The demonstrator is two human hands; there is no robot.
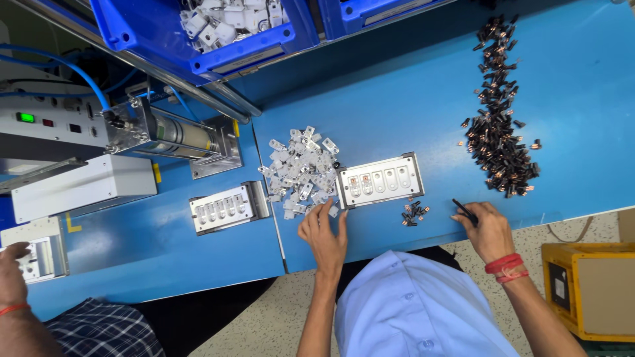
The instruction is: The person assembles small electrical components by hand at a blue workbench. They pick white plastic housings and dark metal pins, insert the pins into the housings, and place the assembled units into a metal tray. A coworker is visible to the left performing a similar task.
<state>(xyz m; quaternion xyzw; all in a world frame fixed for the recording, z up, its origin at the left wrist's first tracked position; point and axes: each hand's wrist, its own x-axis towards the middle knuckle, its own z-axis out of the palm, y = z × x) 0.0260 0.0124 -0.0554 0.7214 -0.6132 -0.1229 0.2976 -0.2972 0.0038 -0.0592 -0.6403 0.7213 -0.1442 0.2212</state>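
- On the blue bench (pixel 397 106), a metal fixture plate (pixel 380 180) with a row of oval pockets serves as the landmark; two pockets at its left end hold small parts, the others look bare.
- Just left of the fixture plate lies a loose heap of white plastic clips (pixel 301 173), its edge touching the plate's left side.
- Below the plate's left corner the left hand (pixel 324 233) lies palm down on the bench, its fingers (pixel 322 210) spread and reaching up to the lowest clips; whether they pinch one I cannot tell.
- Right of and below the plate the right hand (pixel 488 228) has its fingers curled around a thin black tool (pixel 464 211), whose tip points toward the plate.
- Between that tool and the plate's lower right corner sits a small cluster of dark metal parts (pixel 413 213), near the tool tip but apart from it.
- Well to the right of the plate a long pile of dark coppery terminals (pixel 499 125) runs up the bench.
- Left of the plate, beyond the clips, lies a second fixture plate (pixel 225 208), and far left another person's hand (pixel 12 274) rests by a grey jig.
- Above the plate a blue bin (pixel 198 39) holds more white clips.
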